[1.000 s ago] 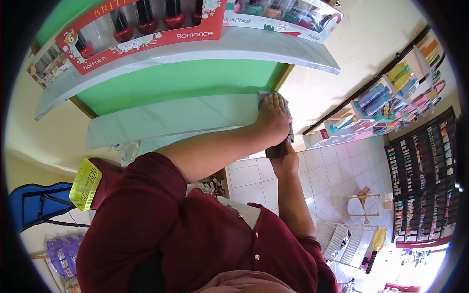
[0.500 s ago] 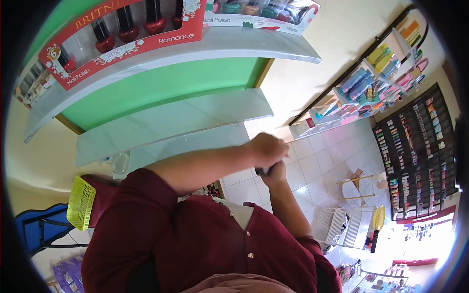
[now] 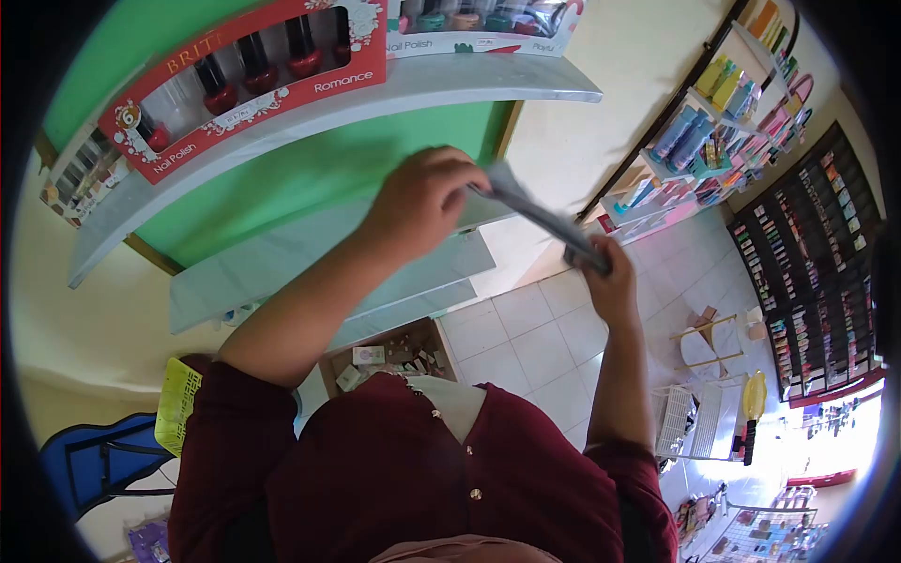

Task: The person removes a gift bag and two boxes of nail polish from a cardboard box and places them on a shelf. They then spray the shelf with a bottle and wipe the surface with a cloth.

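**Grip.** The left hand [image 3: 422, 202] is closed in a fist around one end of a narrow grey fabric cloth [image 3: 540, 214]. The right hand [image 3: 605, 274] is closed around the other end, with the fingers curled over it. The cloth is pulled into a taut, twisted band that runs between the two hands. It is held in the air in front of the shelving and touches no shelf. Both forearms are bare, and both upper arms are in maroon sleeves [image 3: 235, 450].

**Immediate surroundings.** A pale grey marble-patterned middle shelf [image 3: 272, 263] lies behind and just below the left hand. A lower shelf of the same stone finish [image 3: 413, 293] sits beneath it. A flat green back panel [image 3: 310, 174] rises behind both.

**Upper tier.** The marble-patterned top shelf [image 3: 488, 80] carries a red cardboard display box [image 3: 338, 80] lettered "Nail Polish" and "Romance". This box holds upright dark-red bottles [image 3: 305, 52]. Just beside it stands a white display box of mixed-colour polish bottles [image 3: 469, 42].

**Below.** An open brown carton of small packets [image 3: 385, 355] sits under the shelves, and a yellow perforated plastic basket [image 3: 178, 418] lies to its left. The floor is of white square tiles [image 3: 526, 342].

**Far side.** White wall shelves stocked with colourful bottles [image 3: 694, 141] stand well apart from the hands, as does a tall dark display rack of small items [image 3: 807, 272].
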Demonstrator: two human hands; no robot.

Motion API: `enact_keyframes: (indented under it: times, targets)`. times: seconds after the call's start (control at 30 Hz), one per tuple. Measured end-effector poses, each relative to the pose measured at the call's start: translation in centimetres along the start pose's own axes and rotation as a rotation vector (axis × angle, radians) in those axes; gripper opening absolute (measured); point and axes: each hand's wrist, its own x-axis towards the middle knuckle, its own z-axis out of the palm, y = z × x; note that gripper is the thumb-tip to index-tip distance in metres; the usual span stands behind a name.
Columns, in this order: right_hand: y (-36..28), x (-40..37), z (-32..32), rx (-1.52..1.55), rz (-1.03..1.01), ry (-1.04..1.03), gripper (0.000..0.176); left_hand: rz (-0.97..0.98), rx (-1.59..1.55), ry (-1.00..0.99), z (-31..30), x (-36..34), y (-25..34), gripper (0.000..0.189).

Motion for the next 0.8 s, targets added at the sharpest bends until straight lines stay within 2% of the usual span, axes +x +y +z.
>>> enact_keyframes:
  times: [0.03, 0.07, 0.13, 0.17, 0.23, 0.27, 0.3, 0.37, 0.4, 0.43, 0.5, 0.53, 0.57, 0.63, 0.67, 0.7, 0.77, 0.8]
  targets:
    - [-1.5, 1.4, 0.6, -0.095, -0.102, 0.16, 0.025, 0.058, 0.169, 0.044, -0.6, 0.1, -0.6, 0.016]
    - [-2.0, 2.5, 1.4, -0.092, -0.097, 0.164, 0.025, 0.062, 0.169, 0.038, -0.8, -0.6, -1.0, 0.016]
    - [-2.8, 4.3, 2.8, -0.195, -0.33, 0.117, 0.027, -0.233, 0.438, -0.156, -0.5, -2.3, -2.1, 0.016]
    - [-2.3, 4.6, 3.9, -0.254, -0.341, 0.091, 0.03, -0.234, 0.443, -0.16, 0.3, -3.4, -2.5, 0.016]
    - [-0.9, 4.9, 5.9, -0.285, -0.371, 0.082, 0.029, -0.409, 0.385, -0.18, 1.2, -4.7, -2.7, 0.033]
    - [-0.3, 4.7, 6.4, -0.276, -0.355, 0.094, 0.032, -0.457, 0.334, -0.223, 1.4, -4.8, -2.3, 0.056]
    - [-0.4, 4.3, 6.7, -0.27, -0.362, 0.091, 0.032, -0.462, 0.34, -0.219, 2.0, -4.6, -2.1, 0.056]
    - [-0.3, 3.5, 7.1, -0.229, -0.332, 0.129, 0.036, -0.601, 0.541, -0.262, 4.0, -4.6, -2.0, 0.073]
    - [0.5, 3.3, 7.4, -0.184, -0.314, 0.107, 0.042, -0.646, 0.562, -0.357, 4.7, -3.9, -2.1, 0.084]
    - [0.9, 3.1, 7.9, -0.179, -0.313, 0.103, 0.042, -0.65, 0.565, -0.36, 5.9, -3.6, -2.2, 0.084]
    - [1.6, 2.6, 9.0, 0.037, -0.253, 0.201, 0.045, -0.604, 0.689, -0.284, 9.0, -3.2, -2.7, 0.075]
    - [2.9, 2.3, 9.8, 0.134, -0.199, 0.202, 0.04, -0.606, 0.687, -0.284, 10.0, -2.5, -2.4, 0.075]
    - [4.1, 2.0, 10.8, 0.332, -0.054, 0.204, 0.032, -0.577, 0.683, -0.329, 11.1, -1.8, -2.2, 0.072]
    - [4.9, 1.7, 11.4, 0.742, 0.152, 0.145, 0.027, -0.551, 0.681, -0.378, 12.8, -0.4, -1.4, 0.069]
    - [5.5, 1.5, 11.2, 0.839, 0.292, 0.055, 0.035, -0.533, 0.696, -0.405, 13.6, 0.3, -1.1, 0.067]
    - [6.3, 1.4, 11.2, 0.843, 0.294, 0.054, 0.035, -0.512, 0.71, -0.431, 14.5, 0.9, -0.9, 0.066]
    - [8.3, 1.3, 11.1, 1.508, 0.532, -0.131, 0.044, -0.511, 0.692, -0.405, 16.1, 1.8, -0.6, 0.066]
    - [6.1, 1.3, 10.2, 1.653, 0.555, -0.187, 0.05, -0.49, 0.686, -0.391, 16.7, 2.2, -0.5, 0.066]
